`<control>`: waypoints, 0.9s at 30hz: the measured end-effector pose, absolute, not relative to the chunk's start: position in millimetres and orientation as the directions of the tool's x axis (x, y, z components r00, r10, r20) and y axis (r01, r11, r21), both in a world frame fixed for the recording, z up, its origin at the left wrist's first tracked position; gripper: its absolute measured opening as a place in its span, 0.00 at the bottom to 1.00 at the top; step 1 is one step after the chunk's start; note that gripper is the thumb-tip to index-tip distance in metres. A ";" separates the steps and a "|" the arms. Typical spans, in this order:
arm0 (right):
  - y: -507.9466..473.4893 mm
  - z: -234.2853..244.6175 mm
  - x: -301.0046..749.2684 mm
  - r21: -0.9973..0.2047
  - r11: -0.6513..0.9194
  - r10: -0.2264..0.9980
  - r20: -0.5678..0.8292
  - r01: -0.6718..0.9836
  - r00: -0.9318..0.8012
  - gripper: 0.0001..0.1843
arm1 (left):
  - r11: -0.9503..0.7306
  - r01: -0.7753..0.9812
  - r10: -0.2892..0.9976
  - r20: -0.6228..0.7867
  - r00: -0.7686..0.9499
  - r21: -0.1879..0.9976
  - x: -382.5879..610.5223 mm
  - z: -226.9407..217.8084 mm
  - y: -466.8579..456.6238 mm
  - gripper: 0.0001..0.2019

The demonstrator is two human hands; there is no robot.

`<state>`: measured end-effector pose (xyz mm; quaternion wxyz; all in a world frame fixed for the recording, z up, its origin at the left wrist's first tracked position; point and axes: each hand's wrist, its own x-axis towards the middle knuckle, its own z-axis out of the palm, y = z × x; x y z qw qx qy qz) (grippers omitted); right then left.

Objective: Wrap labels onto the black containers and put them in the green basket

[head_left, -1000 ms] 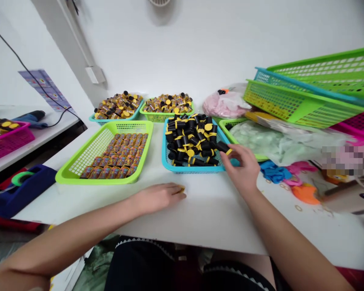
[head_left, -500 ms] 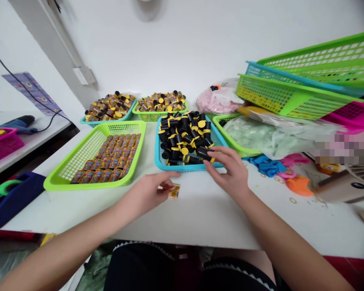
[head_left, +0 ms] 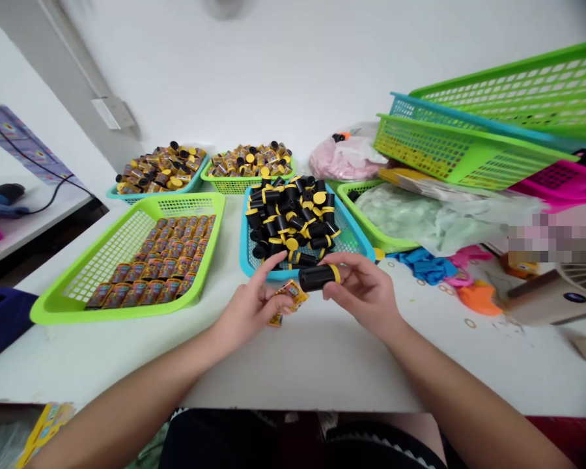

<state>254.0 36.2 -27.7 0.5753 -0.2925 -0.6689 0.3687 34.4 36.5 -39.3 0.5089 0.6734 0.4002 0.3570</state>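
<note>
My left hand pinches a small yellow printed wrapper between thumb and fingers, with the index finger stretched out above it. A second bit of the same yellow print shows just under that hand at the table. In my right hand is a black canister with a yellow end, lying sideways, its dark end close to the wrapper. Both hands are at the near edge of a blue basket heaped with black-and-yellow canisters.
On the left, a green basket holds rows of wrapped canisters. Two baskets of loose wrapped canisters stand by the wall. Stacked green baskets, plastic bags, balloon-like scraps and a beige fan are on the right.
My right hand has lifted the canister out of the blue basket and brought it toward my left hand. My left hand has raised the wrapper from the table. The view has shifted slightly.
</note>
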 end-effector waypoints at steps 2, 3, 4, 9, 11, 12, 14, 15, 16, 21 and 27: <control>37.3 -28.8 254.3 -0.875 0.479 0.856 0.483 -0.065 -0.187 0.14 | -0.240 0.213 0.885 0.124 0.448 0.947 30.8 -43.1 35.5 0.37; 38.2 -29.9 254.6 -0.892 0.444 0.872 0.451 -0.081 -0.187 0.14 | -0.255 0.210 0.878 0.135 0.460 0.944 29.7 -44.9 35.2 0.36; 39.2 -31.0 255.1 -0.904 0.416 0.883 0.427 -0.098 -0.192 0.14 | -0.260 0.199 0.873 0.142 0.467 0.945 28.8 -46.7 35.1 0.36; 41.6 -30.8 257.1 -0.894 0.449 0.864 0.435 -0.006 -0.253 0.13 | -0.239 0.094 0.868 0.169 0.467 0.966 25.2 -50.9 35.7 0.40; 41.6 -29.7 257.4 -0.858 0.513 0.830 0.484 0.037 -0.277 0.14 | -0.219 0.070 0.872 0.163 0.462 0.973 25.3 -47.1 35.2 0.44; 41.6 -29.5 257.6 -0.845 0.533 0.814 0.499 0.040 -0.298 0.14 | -0.211 0.060 0.871 0.160 0.465 0.976 26.1 -44.1 34.6 0.46; 41.8 -30.2 257.7 -0.834 0.551 0.784 0.509 0.022 -0.354 0.16 | -0.202 0.024 0.856 0.165 0.490 0.979 28.7 -37.4 33.1 0.48; 42.0 -30.9 257.7 -0.831 0.556 0.768 0.510 0.009 -0.389 0.17 | -0.199 -0.003 0.842 0.172 0.512 0.980 30.2 -34.3 32.4 0.49; 42.2 -31.7 257.7 -0.827 0.562 0.750 0.508 0.002 -0.424 0.17 | -0.188 -0.030 0.826 0.175 0.535 0.982 31.6 -31.8 31.9 0.50; 43.5 -34.7 256.0 -0.816 0.575 0.719 0.473 0.053 -0.510 0.17 | -0.087 -0.046 0.783 0.097 0.614 0.995 33.8 -28.7 33.7 0.51; 40.7 -45.4 244.0 -0.720 0.671 0.710 0.557 0.175 -0.430 0.13 | 0.021 -0.125 0.846 0.049 0.531 0.992 38.8 -30.4 37.6 0.59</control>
